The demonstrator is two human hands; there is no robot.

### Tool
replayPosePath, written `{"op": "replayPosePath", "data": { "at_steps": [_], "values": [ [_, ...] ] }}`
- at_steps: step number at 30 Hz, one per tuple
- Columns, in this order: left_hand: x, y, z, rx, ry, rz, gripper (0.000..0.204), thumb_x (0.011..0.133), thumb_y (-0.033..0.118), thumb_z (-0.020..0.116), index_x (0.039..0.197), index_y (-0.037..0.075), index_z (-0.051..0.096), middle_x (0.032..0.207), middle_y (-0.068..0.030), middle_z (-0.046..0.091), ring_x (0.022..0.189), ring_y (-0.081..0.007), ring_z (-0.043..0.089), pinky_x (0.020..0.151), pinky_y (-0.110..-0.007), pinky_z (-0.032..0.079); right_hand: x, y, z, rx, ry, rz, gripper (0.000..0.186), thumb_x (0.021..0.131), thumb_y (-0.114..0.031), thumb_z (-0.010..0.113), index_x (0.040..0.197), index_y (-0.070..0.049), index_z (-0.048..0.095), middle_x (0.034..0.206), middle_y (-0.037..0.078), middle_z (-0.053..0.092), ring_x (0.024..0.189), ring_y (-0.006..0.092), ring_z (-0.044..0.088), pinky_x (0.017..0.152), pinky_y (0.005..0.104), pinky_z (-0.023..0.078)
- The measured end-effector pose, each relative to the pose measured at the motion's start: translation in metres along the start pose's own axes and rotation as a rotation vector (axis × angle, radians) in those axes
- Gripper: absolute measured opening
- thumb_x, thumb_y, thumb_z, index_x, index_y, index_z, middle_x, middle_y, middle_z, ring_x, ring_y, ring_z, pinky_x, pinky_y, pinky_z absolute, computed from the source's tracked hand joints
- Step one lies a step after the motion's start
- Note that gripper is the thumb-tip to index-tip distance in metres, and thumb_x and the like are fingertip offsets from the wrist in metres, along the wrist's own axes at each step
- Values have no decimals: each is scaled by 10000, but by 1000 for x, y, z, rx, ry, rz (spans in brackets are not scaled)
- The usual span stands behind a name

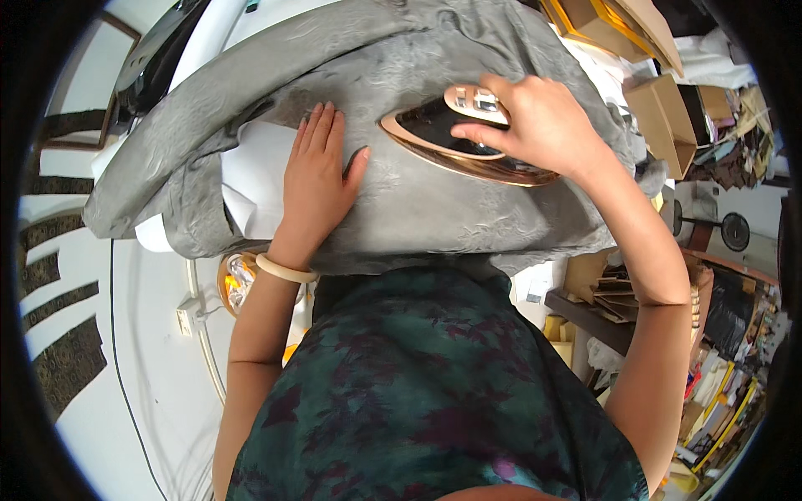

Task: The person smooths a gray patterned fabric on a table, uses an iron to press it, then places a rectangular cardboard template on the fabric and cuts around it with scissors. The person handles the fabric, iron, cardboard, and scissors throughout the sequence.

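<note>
Grey cloth (pixel 418 217) underneath: grips iron (pixel 426 125) in curled right hand (pixel 543 121); lays left hand (pixel 320 179) flat on cloth with fingers close together and thumb apart, by white sheet (pixel 253 163).

One iron (pixel 430 132), one grey cloth (pixel 418 213), one pale bangle (pixel 285 269), one dark garment (pixel 401 384)

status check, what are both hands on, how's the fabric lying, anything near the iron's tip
Left hand flat on grey fabric. Right hand gripping iron. Fabric creased, with bunched folds at left. Left hand nearest the iron's tip.
</note>
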State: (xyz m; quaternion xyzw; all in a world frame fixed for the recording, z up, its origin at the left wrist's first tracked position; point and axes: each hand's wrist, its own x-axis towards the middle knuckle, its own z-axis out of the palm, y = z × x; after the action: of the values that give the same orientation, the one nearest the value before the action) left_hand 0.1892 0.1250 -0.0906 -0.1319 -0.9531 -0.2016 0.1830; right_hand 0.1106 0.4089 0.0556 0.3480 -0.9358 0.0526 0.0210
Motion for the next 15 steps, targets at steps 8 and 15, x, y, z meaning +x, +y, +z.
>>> {"op": "replayPosePath", "data": {
  "at_steps": [8,15],
  "values": [
    [-21,-7,-21,-146,230,-159,315,912,70,728,1209,-34,706,1292,-196,707,1184,-389,651,1025,-488,511,67,-29,14,-46,-21,35,645,935,-643,724,1016,-4,748,775,221,744,785,431,754,741,520,619],
    [-18,-19,-28,-73,236,-217,397,901,45,713,1297,30,717,1191,-197,672,1060,-381,608,960,-480,511,76,-47,14,-88,-1,27,662,922,-659,731,974,1,722,778,228,742,793,437,758,730,514,622]
  ]
}}
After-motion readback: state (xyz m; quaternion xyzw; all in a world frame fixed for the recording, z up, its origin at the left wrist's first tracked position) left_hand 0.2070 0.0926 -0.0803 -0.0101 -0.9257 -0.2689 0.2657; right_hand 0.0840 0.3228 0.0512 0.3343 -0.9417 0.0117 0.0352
